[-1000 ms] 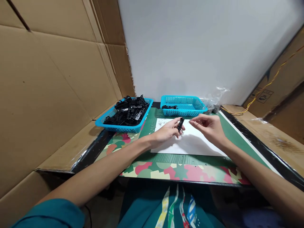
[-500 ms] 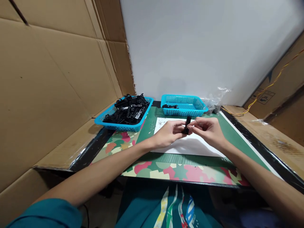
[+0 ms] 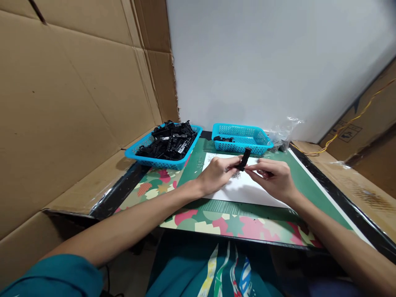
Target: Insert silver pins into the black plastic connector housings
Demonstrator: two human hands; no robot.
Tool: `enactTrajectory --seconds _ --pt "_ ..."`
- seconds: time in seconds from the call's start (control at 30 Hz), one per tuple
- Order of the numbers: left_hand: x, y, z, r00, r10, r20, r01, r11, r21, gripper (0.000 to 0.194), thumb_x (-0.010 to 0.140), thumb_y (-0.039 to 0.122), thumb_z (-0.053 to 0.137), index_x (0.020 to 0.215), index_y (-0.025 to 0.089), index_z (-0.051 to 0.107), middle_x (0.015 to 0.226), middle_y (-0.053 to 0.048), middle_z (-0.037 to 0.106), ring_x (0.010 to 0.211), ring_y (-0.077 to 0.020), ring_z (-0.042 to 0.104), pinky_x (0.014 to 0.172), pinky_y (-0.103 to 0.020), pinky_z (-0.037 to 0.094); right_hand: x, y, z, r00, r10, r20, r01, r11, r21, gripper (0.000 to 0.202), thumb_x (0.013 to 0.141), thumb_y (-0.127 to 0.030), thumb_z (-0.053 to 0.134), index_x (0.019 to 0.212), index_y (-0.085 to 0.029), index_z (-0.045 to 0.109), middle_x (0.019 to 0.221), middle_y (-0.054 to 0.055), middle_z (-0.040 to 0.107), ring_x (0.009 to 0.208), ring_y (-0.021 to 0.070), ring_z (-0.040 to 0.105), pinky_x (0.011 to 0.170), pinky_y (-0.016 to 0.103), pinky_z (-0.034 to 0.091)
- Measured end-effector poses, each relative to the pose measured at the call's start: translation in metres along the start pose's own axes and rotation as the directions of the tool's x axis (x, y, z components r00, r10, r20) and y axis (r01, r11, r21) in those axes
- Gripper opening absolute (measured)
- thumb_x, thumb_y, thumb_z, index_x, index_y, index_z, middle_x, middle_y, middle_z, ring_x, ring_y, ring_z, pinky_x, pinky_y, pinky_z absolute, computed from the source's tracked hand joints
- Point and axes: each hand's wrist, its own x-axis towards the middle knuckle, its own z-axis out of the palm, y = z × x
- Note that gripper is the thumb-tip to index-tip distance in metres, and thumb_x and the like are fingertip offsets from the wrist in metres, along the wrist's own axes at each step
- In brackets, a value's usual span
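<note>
My left hand [image 3: 215,175] pinches a narrow black plastic part [image 3: 245,158] above a white sheet [image 3: 247,190]. The part tilts up and to the right. At its lower end, the closed fingertips of my right hand [image 3: 274,176] meet; what they pinch, if anything, is too small to make out. Tiny dark pieces [image 3: 236,175] lie on the sheet below the hands. A blue basket [image 3: 173,164] heaped with black plastic parts [image 3: 173,141] stands at the back left. Another blue basket [image 3: 247,149] behind the hands holds a few black parts [image 3: 223,139].
Clear plastic bags [image 3: 283,138] with small grey contents stand right of the second basket. Cardboard [image 3: 68,103] walls the left side, and more cardboard [image 3: 371,128] with a yellow cable [image 3: 349,123] is at the right. Loose bits lie left of the sheet.
The black part has tipped from nearly upright toward the right. My right hand has shifted slightly right and down, its fingertips now at the part's lower end. The view has moved slightly.
</note>
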Motion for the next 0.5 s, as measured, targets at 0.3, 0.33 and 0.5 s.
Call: enactTrajectory --seconds 0.3,0.33,0.5 --pt "-0.0009 0.0020 -0.0003 0.999 0.033 0.012 -0.033 0.999 0.017 0.039 0.094 0.006 0.052 0.126 0.013 0.074 0.118 -0.011 0.080 0.106 -0.0233 0.076 0.089 -0.035 0.060 0.0009 -0.0014 -0.0014 0.998 0.046 0.035 -0.048 0.998 0.043 0.012 0.092 -0.013 0.075 0.092 -0.020 0.084 0.059 -0.007 0.041 0.050 0.0091 0.039 0.051 0.026 0.031" --pt "-0.0010 0.0026 -0.0002 0.999 0.036 0.015 -0.036 0.999 0.007 0.039 0.094 0.006 0.052 0.126 0.013 0.074 0.118 -0.011 0.080 0.106 -0.0229 0.076 0.089 -0.034 0.059 0.0007 -0.0010 -0.0014 0.998 0.051 0.042 -0.053 0.997 0.047 0.012 0.092 -0.014 0.075 0.093 -0.021 0.084 0.059 -0.007 0.042 0.050 0.0092 0.039 0.051 0.026 0.031" --pt "-0.0013 0.0043 -0.0004 0.998 0.024 0.051 -0.024 1.000 0.012 0.038 0.094 0.005 0.051 0.122 0.013 0.075 0.111 -0.010 0.080 0.097 -0.0203 0.075 0.084 -0.032 0.058 0.0000 0.0003 -0.0014 0.994 0.085 0.072 -0.089 0.995 0.049 0.010 0.094 -0.023 0.076 0.092 -0.022 0.085 0.059 -0.005 0.046 0.051 0.0108 0.041 0.052 0.027 0.033"
